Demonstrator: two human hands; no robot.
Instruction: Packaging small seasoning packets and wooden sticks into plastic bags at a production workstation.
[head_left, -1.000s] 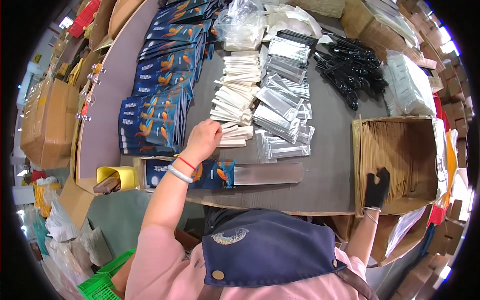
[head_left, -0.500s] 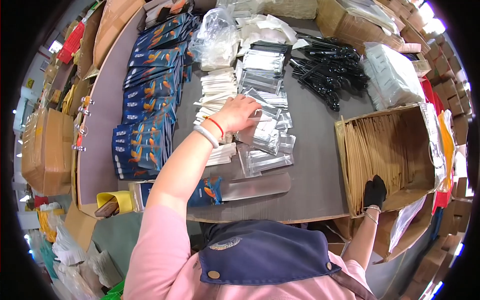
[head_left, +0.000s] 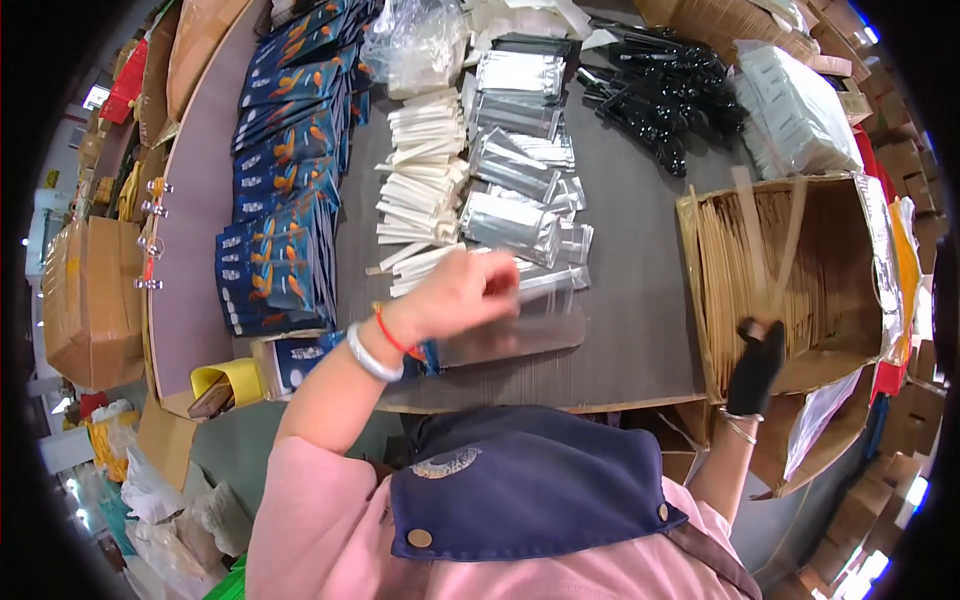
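My left hand [head_left: 465,297], smeared by motion, hangs above a long clear plastic sleeve [head_left: 535,345] near the table's front edge. Its fingers are curled, with a faint clear blur beside them; what they hold, if anything, cannot be made out. Beyond it lie flat silver-and-clear packets [head_left: 510,228] in an overlapping row and a row of narrow white paper packets [head_left: 420,210]. My right hand [head_left: 757,370], in a black glove with bare fingertips, is closed on thin wooden sticks [head_left: 750,230] that fan upward in a V. They stand out over an open carton [head_left: 700,300] of similar sticks.
Blue printed pouches [head_left: 285,190] overlap along the left side. A yellow holder [head_left: 228,385] sits at the front left corner. Black plastic-wrapped spoons [head_left: 665,95] lie at the back, beside a wrapped white stack [head_left: 800,110]. A crumpled clear bag [head_left: 415,50] lies behind the white packets.
My left hand has moved from the silver packets toward me, over the clear sleeve. My right hand has lifted wooden sticks up from the carton's contents. The whole view has shifted slightly.
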